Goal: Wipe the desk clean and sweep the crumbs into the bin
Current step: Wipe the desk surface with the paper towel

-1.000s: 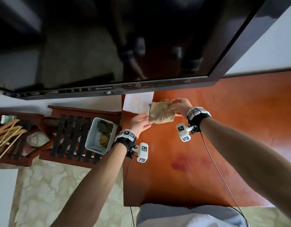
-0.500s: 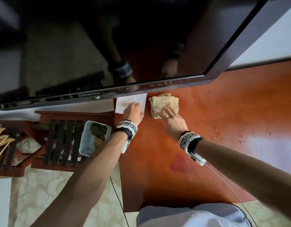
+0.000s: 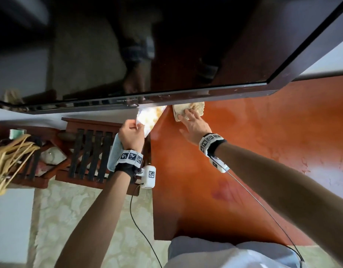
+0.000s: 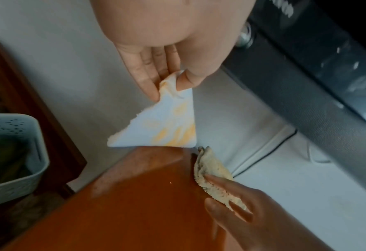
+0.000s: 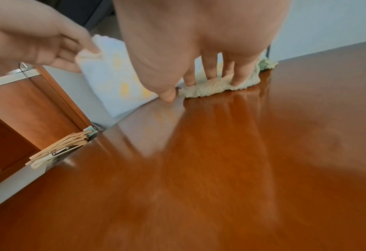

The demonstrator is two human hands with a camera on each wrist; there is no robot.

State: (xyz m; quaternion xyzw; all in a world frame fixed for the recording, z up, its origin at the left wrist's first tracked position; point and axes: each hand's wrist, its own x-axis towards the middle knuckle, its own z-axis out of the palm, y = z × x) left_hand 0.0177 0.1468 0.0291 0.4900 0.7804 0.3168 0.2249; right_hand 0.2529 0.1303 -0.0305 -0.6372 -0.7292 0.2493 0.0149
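Observation:
My right hand (image 3: 194,122) presses a folded beige cloth (image 3: 188,110) flat on the far left corner of the red-brown desk (image 3: 215,171), fingers straight on it (image 5: 212,74). The cloth (image 4: 212,171) lies right under the TV's lower edge. My left hand (image 3: 131,130) pinches a corner of a white paper napkin with yellow marks (image 3: 150,118) between thumb and fingers (image 4: 169,83), holding it off the desk's left edge. The napkin (image 5: 115,74) hangs beside the desk corner. A pale blue bin (image 4: 8,158) stands below to the left, mostly hidden by my left wrist in the head view.
A large dark TV (image 3: 128,55) overhangs the back of the desk. A dark wooden slatted rack (image 3: 89,151) stands left of the desk, with wooden hangers (image 3: 10,155) beyond it. A reddish stain (image 3: 223,192) marks the desk near me. White cables (image 4: 263,152) run along the wall.
The right hand slid the cloth farther back toward the TV edge. The left hand took hold of the napkin and lifted it off the desk corner, out over the left edge.

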